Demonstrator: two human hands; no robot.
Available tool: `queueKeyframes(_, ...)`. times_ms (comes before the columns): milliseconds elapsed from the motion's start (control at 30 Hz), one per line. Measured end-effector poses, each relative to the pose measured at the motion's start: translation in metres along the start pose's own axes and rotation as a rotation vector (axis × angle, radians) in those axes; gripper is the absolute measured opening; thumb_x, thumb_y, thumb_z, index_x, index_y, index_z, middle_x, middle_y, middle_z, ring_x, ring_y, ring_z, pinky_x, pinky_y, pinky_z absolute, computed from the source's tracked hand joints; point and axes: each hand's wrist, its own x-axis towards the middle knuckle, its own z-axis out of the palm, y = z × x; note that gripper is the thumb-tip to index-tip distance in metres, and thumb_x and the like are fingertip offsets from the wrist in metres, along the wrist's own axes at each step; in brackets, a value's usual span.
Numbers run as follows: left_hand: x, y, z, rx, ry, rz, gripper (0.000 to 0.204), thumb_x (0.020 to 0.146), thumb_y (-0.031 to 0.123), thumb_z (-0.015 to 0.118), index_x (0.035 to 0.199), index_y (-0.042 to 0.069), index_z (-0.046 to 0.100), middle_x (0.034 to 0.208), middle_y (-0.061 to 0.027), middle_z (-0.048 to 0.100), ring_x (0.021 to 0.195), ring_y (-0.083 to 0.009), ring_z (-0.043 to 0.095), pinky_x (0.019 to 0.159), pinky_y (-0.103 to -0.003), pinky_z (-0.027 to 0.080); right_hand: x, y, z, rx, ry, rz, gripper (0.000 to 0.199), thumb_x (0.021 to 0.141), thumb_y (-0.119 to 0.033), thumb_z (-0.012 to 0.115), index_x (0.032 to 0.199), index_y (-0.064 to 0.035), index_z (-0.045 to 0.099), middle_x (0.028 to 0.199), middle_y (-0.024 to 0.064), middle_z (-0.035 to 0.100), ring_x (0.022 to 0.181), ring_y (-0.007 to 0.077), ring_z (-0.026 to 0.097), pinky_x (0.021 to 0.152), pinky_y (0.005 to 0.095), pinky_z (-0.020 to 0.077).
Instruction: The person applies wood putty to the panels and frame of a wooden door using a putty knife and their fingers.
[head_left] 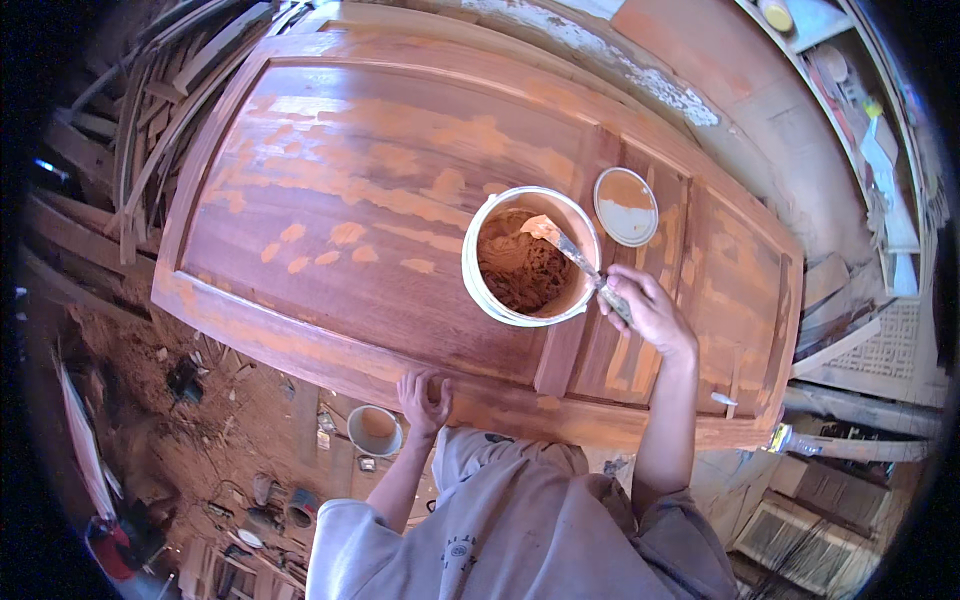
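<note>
My right hand (645,308) grips the handle of a putty knife (578,258), its blade loaded with orange-brown filler and held over a white bucket (473,277). Inside the bucket is reddish-brown filler (520,275), rough and crumbly on the near side. The bucket stands on a panelled wooden door (440,325) lying flat, which has many orange filler patches. My left hand (425,402) rests at the door's near edge with thumb and fingers apart, holding nothing. A round white lid (628,222), partly coated with filler, lies just right of the bucket.
A small white-ended tool (722,399) lies near the door's right corner. Wood strips (150,130) are piled at far left. Below the near edge, a pale tub (375,430) stands on the littered floor. Shelving (850,120) runs along the right.
</note>
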Motion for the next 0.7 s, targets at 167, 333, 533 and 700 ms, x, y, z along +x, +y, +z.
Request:
queueKeyframes(167,-0.006,-0.006,0.004,0.052,-0.051,-0.003,0.024,0.079,0.018,0.074,0.097,0.009,0.060,0.086,-0.0094,0.059,0.079,-0.0287,0.055,0.073,-0.041,0.040,-0.026,0.013,0.031,0.067,0.100,-0.122,0.012,0.099,-0.012,0.051,0.104,-0.0016,0.054,0.076,-0.0004,0.052,0.060,0.0051,0.051,0.048,0.0234,0.0429)
queueKeyframes(333,-0.003,-0.001,0.002,0.071,-0.072,0.019,0.023,0.079,0.017,0.073,0.096,0.009,0.059,0.085,-0.0100,0.058,0.079,-0.0290,0.055,0.074,-0.041,0.040,-0.040,-0.005,0.049,-0.257,0.311,-0.350,0.021,0.096,-0.015,0.056,0.115,-0.0041,0.055,0.077,0.0059,0.059,0.059,0.0162,0.060,0.050,0.0320,0.0480)
queueKeyframes(533,-0.006,-0.004,0.006,0.034,-0.045,0.005,0.023,0.079,0.018,0.074,0.096,0.009,0.060,0.088,-0.0109,0.058,0.082,-0.0299,0.055,0.075,-0.043,0.040,-0.033,0.022,0.081,-0.942,0.424,-0.098,0.040,0.094,-0.019,0.059,0.134,-0.0171,0.056,0.091,0.0225,0.066,0.068,0.0340,0.068,0.061,0.0465,0.0543)
queueKeyframes(700,-0.006,-0.005,0.004,0.069,-0.016,-0.017,0.025,0.079,0.019,0.074,0.097,0.009,0.060,0.088,-0.0109,0.059,0.084,-0.0303,0.055,0.076,-0.043,0.041,-0.045,0.012,0.074,-0.882,0.411,-0.166,0.035,0.093,-0.020,0.058,0.128,-0.0128,0.058,0.086,0.0204,0.067,0.074,0.0336,0.069,0.065,0.0469,0.0539)
